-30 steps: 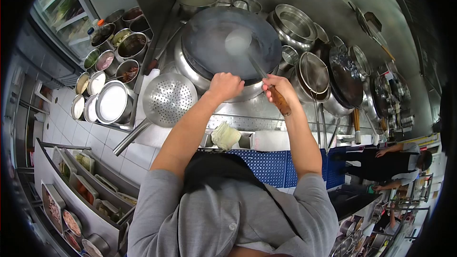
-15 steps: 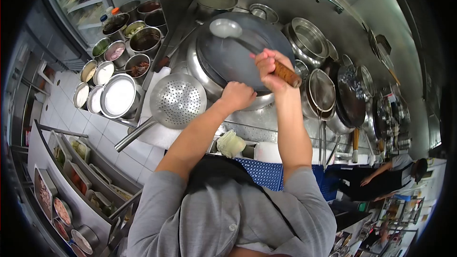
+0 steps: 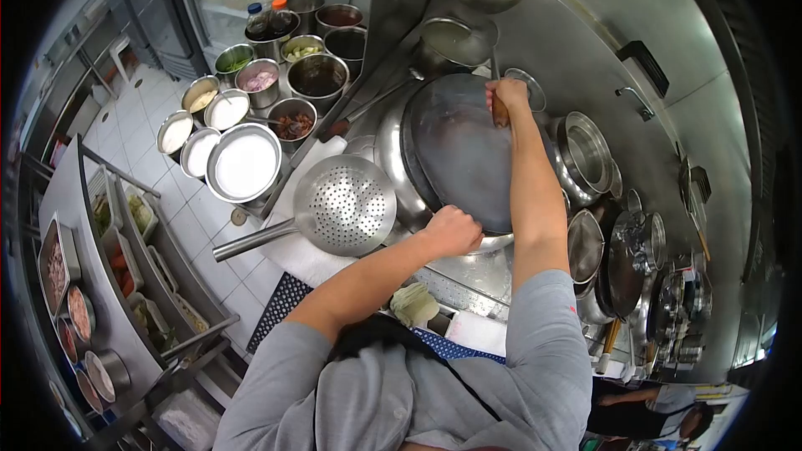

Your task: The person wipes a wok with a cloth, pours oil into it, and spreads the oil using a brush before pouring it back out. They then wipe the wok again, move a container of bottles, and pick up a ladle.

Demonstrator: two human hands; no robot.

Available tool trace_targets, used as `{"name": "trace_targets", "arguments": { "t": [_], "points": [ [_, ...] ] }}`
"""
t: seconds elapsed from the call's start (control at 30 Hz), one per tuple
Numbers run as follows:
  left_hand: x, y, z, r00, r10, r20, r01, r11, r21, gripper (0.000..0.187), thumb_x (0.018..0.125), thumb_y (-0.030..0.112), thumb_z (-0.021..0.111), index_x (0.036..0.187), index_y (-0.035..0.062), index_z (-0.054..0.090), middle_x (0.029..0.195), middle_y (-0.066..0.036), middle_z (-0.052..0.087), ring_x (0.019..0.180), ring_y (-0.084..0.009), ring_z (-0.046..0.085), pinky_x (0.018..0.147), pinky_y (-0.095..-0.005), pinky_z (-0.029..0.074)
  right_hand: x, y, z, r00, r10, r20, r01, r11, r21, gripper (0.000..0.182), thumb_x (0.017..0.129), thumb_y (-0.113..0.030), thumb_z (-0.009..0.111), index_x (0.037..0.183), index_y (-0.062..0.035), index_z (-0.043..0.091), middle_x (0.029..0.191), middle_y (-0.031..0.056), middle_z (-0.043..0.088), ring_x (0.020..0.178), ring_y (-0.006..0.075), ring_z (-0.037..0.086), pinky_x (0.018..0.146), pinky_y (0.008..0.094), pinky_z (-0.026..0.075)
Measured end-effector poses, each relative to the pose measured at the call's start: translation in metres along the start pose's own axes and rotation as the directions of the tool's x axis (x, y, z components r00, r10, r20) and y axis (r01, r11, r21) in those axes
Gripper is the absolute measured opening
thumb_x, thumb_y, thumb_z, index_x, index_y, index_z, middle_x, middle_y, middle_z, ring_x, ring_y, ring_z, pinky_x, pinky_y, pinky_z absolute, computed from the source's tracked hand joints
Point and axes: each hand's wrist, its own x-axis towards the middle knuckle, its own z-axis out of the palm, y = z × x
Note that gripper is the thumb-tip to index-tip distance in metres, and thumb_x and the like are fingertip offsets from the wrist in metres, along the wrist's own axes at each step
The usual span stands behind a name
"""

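My left hand is closed on the near edge of the large dark wok, which rests on a round metal ring. Farther forward and to the right, my right hand grips a ladle by its wooden handle. The ladle's bowl is over a metal pot behind the wok. A perforated strainer lies on a white cloth left of the wok.
Several metal pots of ingredients, among them a large one of white contents, stand at the left. A cabbage piece lies before me. Sieves and pots line the right. A co-worker is at lower right.
My right hand has moved the ladle forward, from over the wok to the pot behind it. My left hand stays at the wok's edge. The view has shifted.
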Motion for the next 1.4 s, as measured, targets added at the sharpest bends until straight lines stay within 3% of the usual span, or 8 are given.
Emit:
{"name": "trace_targets", "arguments": {
  "t": [0.17, 0.27, 0.47, 0.73, 0.87, 1.13, 1.2, 1.4],
  "points": [
    [0.000, 0.003, 0.000, 1.000, -0.023, 0.020, 0.022, 0.999, 0.037, 0.036, 0.092, 0.035, 0.060, 0.072, 0.0078, 0.072, 0.062, -0.013, 0.069, 0.060, -0.0313, 0.070, 0.062, -0.0426, 0.057, -0.030, 0.018, -0.019, 0.982, -0.141, -0.128, 0.065, 0.880, -0.470, 0.036, 0.083, -0.004, 0.069, 0.117, 0.0074, 0.066, 0.074, 0.0098, 0.066, 0.060, 0.0180, 0.065, 0.051, 0.0337, 0.054],
    [-0.001, 0.004, -0.002, 1.000, -0.022, 0.004, 0.022, 0.999, 0.041, 0.035, 0.091, 0.035, 0.061, 0.073, 0.0088, 0.074, 0.063, -0.014, 0.069, 0.060, -0.0320, 0.070, 0.062, -0.0435, 0.057, -0.083, 0.038, -0.043, 0.966, -0.211, -0.149, 0.149, 0.927, -0.345, 0.022, 0.080, -0.006, 0.066, 0.099, 0.0054, 0.070, 0.068, 0.0119, 0.065, 0.051, 0.0208, 0.064, 0.051, 0.0340, 0.052],
    [0.000, 0.004, 0.001, 0.999, -0.026, -0.045, 0.027, 0.999, 0.029, 0.036, 0.090, 0.036, 0.061, 0.070, 0.0089, 0.074, 0.063, -0.015, 0.068, 0.060, -0.0342, 0.070, 0.062, -0.0454, 0.057, -0.214, 0.082, -0.091, 0.997, -0.010, -0.072, 0.006, 0.998, -0.058, 0.063, 0.083, -0.003, 0.068, 0.142, 0.0103, 0.050, 0.065, 0.0066, 0.061, 0.046, 0.0148, 0.058, 0.043, 0.0297, 0.045],
    [0.001, 0.007, 0.007, 0.996, -0.016, -0.091, 0.023, 0.997, 0.072, 0.034, 0.090, 0.035, 0.065, 0.070, 0.0076, 0.072, 0.063, -0.015, 0.068, 0.060, -0.0352, 0.069, 0.062, -0.0459, 0.056, -0.284, 0.145, -0.127, 0.991, 0.105, -0.079, -0.108, 0.994, -0.034, 0.075, 0.083, -0.001, 0.068, 0.149, 0.0124, 0.036, 0.065, 0.0051, 0.058, 0.044, 0.0132, 0.053, 0.041, 0.0287, 0.043],
    [-0.001, 0.006, 0.010, 0.988, 0.030, -0.154, -0.018, 0.997, 0.078, 0.032, 0.089, 0.033, 0.068, 0.072, 0.0064, 0.071, 0.065, -0.015, 0.069, 0.061, -0.0353, 0.069, 0.065, -0.0457, 0.056, -0.318, 0.128, -0.126, 0.975, 0.215, 0.062, -0.223, 0.956, 0.189, 0.032, 0.090, -0.009, 0.067, 0.119, 0.0034, 0.061, 0.067, 0.0015, 0.059, 0.045, 0.0103, 0.054, 0.038, 0.0264, 0.041],
    [-0.002, 0.007, 0.009, 0.993, 0.034, -0.117, -0.025, 0.997, 0.077, 0.031, 0.090, 0.034, 0.067, 0.074, 0.0066, 0.071, 0.067, -0.015, 0.070, 0.062, -0.0326, 0.069, 0.069, -0.0447, 0.055, -0.338, 0.121, -0.110, 0.864, 0.296, 0.408, -0.499, 0.389, 0.775, 0.030, 0.094, -0.011, 0.063, 0.117, 0.0033, 0.050, 0.076, 0.0046, 0.062, 0.052, 0.0093, 0.058, 0.040, 0.0215, 0.048],
    [-0.001, 0.006, 0.009, 0.991, 0.025, -0.130, -0.013, 0.996, 0.089, 0.031, 0.090, 0.034, 0.067, 0.074, 0.0077, 0.070, 0.066, -0.013, 0.070, 0.061, -0.0309, 0.070, 0.068, -0.0439, 0.055, -0.330, 0.115, -0.104, 0.810, 0.197, 0.552, -0.580, 0.129, 0.805, 0.033, 0.098, -0.012, 0.057, 0.121, 0.0090, 0.046, 0.082, 0.0076, 0.060, 0.057, 0.0127, 0.060, 0.044, 0.0239, 0.053],
    [0.000, 0.003, 0.010, 0.993, 0.039, -0.110, -0.031, 0.997, 0.073, 0.033, 0.092, 0.036, 0.062, 0.075, 0.0092, 0.071, 0.066, -0.013, 0.070, 0.056, -0.0325, 0.068, 0.058, -0.0442, 0.056, -0.284, 0.076, -0.075, 0.756, 0.081, 0.650, -0.650, -0.029, 0.760, 0.043, 0.098, -0.010, 0.056, 0.129, 0.0110, 0.035, 0.085, 0.0097, 0.059, 0.058, 0.0149, 0.060, 0.047, 0.0261, 0.055]
  ]
}}
